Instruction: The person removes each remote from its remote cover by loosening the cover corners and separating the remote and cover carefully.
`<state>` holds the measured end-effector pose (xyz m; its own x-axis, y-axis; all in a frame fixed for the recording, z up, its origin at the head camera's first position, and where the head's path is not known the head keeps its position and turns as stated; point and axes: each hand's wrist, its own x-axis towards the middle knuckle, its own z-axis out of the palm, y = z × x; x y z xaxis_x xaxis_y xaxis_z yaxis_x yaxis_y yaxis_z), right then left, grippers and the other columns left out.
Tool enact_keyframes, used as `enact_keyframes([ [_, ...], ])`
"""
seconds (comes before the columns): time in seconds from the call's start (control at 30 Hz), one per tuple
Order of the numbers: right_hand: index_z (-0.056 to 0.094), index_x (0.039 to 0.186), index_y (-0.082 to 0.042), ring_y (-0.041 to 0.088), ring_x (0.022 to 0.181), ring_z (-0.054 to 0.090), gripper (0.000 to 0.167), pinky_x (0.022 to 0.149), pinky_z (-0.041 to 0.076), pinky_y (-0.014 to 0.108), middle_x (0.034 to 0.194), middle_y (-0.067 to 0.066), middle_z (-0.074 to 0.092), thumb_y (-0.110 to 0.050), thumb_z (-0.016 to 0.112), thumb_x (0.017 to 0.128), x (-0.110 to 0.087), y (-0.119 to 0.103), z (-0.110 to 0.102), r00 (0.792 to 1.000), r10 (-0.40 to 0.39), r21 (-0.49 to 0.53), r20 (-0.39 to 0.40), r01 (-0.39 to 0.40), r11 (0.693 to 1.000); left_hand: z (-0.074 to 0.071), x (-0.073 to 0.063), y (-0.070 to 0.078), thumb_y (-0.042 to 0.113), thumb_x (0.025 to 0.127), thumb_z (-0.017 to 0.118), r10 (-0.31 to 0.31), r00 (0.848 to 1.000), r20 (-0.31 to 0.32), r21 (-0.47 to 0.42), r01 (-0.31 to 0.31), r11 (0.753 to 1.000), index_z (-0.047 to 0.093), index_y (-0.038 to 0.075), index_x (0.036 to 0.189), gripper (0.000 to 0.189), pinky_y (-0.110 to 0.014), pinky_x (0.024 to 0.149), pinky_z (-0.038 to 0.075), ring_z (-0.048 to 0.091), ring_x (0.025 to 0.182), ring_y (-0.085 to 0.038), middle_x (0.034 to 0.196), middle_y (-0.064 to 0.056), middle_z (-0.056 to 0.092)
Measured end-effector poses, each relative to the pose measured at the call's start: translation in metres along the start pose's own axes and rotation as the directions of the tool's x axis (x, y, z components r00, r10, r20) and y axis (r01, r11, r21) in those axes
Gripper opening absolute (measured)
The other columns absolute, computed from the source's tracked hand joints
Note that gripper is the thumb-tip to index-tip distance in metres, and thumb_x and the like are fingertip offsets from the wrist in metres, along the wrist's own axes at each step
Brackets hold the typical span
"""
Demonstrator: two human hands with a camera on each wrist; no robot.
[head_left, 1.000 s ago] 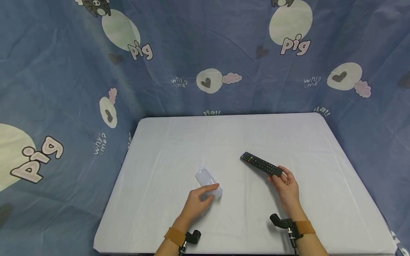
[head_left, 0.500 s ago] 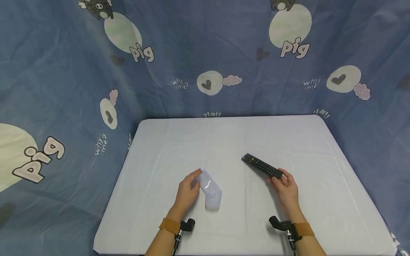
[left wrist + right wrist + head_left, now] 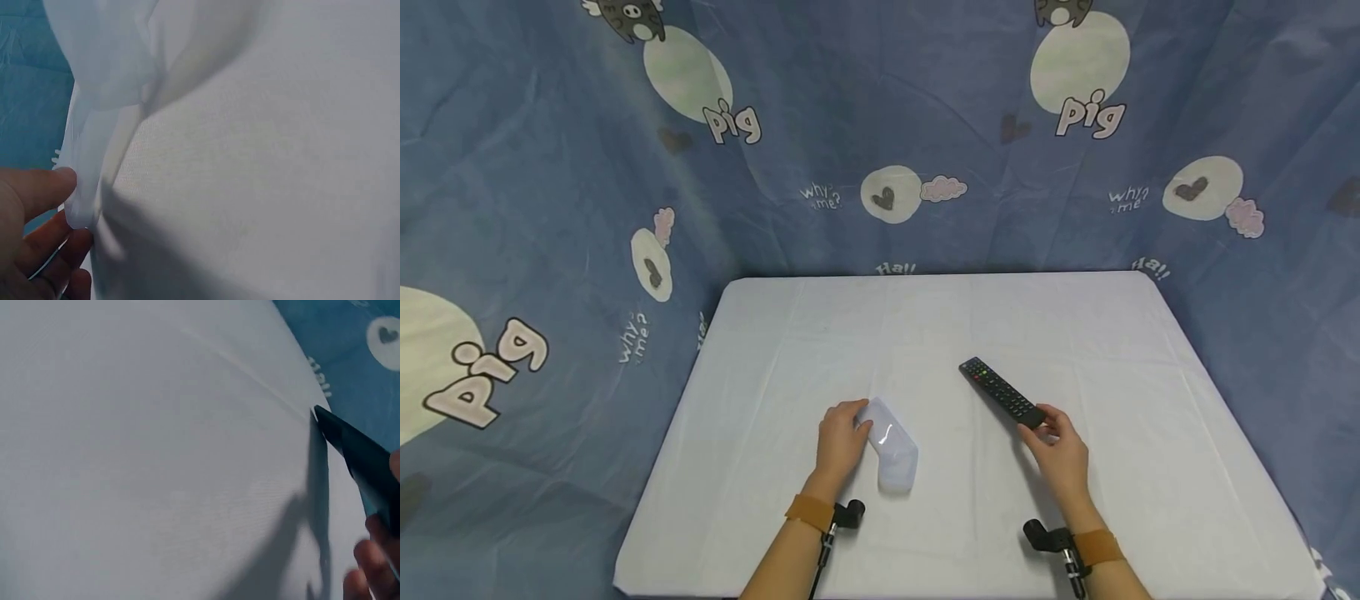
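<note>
My left hand (image 3: 838, 442) pinches one end of a translucent, soft-looking plastic sleeve (image 3: 897, 457) between thumb and fingers. The sleeve bends partway along, its other end pointing toward my body. Close up in the left wrist view, the thumb lies on one side of the clear sleeve (image 3: 106, 69) and the fingertips on the other. On the right, a black remote control (image 3: 1000, 390) with rows of small buttons is gripped at its near end by my right hand (image 3: 1060, 458). Its far end points away and to the left. In the right wrist view the remote (image 3: 362, 459) shows edge-on.
Both hands are over a white cloth-covered table (image 3: 940, 325). A blue patterned curtain (image 3: 775, 233) surrounds its back and sides. Each wrist wears a brown strap with a small black camera (image 3: 1048, 537) and cable.
My left hand has shifted from the sleeve's near part to its far left end, and the sleeve now shows a bend. My right hand has drawn the remote slightly nearer and left, tilting it more steeply.
</note>
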<state>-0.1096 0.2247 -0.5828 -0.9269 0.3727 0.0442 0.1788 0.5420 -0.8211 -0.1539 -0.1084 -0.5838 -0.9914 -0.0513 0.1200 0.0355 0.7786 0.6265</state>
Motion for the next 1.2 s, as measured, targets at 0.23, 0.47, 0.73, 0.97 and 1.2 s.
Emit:
enact_keyframes([
  [0.23,0.06,0.132,-0.004,0.031,0.093,0.059,0.055,0.07,0.046,0.04,0.11,0.02,0.07,-0.027,0.077,0.086,-0.008,-0.008,0.001,0.997,-0.069,-0.252,0.038,0.077,0.965,0.003,0.008,0.003,0.004,0.089,0.071,-0.029,1.0,0.006,-0.018,0.029,0.999,0.072,0.005,0.119,0.029,-0.042,0.093,0.056,0.065,0.109,-0.029,0.117,-0.012,0.072],
  [0.47,0.057,0.134,-0.002,0.034,0.1,0.059,0.06,0.076,0.051,0.047,0.117,0.022,0.066,-0.033,0.075,0.087,-0.012,-0.01,0.004,0.996,-0.029,-0.343,0.08,0.055,0.938,0.005,0.017,0.008,-0.001,0.09,0.068,0.01,1.0,-0.024,-0.046,-0.011,0.999,0.075,0.005,0.113,0.025,-0.039,0.089,0.057,0.067,0.102,-0.027,0.109,-0.011,0.074],
  [0.73,0.059,0.129,-0.001,0.035,0.103,0.058,0.06,0.08,0.052,0.05,0.114,0.02,0.062,-0.035,0.077,0.084,-0.018,-0.009,0.015,0.998,-0.007,-0.363,0.059,0.028,0.931,0.008,0.032,0.017,0.0,0.091,0.067,0.047,0.999,-0.025,-0.056,-0.049,0.997,0.076,0.005,0.11,0.021,-0.037,0.083,0.058,0.067,0.096,-0.025,0.103,-0.01,0.074],
  [0.97,0.06,0.126,0.0,0.031,0.092,0.057,0.06,0.072,0.047,0.042,0.105,0.017,0.062,-0.036,0.079,0.082,-0.022,-0.008,0.022,0.999,-0.013,-0.373,0.035,0.025,0.927,0.014,0.042,0.021,0.001,0.091,0.067,0.012,1.0,-0.01,-0.043,-0.012,0.999,0.076,0.007,0.11,0.022,-0.037,0.084,0.058,0.066,0.096,-0.024,0.103,-0.009,0.073],
  [1.2,0.06,0.127,0.002,0.031,0.09,0.055,0.061,0.074,0.043,0.042,0.103,0.018,0.062,-0.036,0.079,0.083,-0.022,-0.005,0.024,0.999,-0.025,-0.34,0.028,0.033,0.94,0.019,0.046,0.02,0.001,0.092,0.066,-0.053,0.998,-0.015,-0.117,0.05,0.992,0.075,0.007,0.112,0.023,-0.038,0.087,0.059,0.068,0.099,-0.025,0.105,-0.01,0.073],
])
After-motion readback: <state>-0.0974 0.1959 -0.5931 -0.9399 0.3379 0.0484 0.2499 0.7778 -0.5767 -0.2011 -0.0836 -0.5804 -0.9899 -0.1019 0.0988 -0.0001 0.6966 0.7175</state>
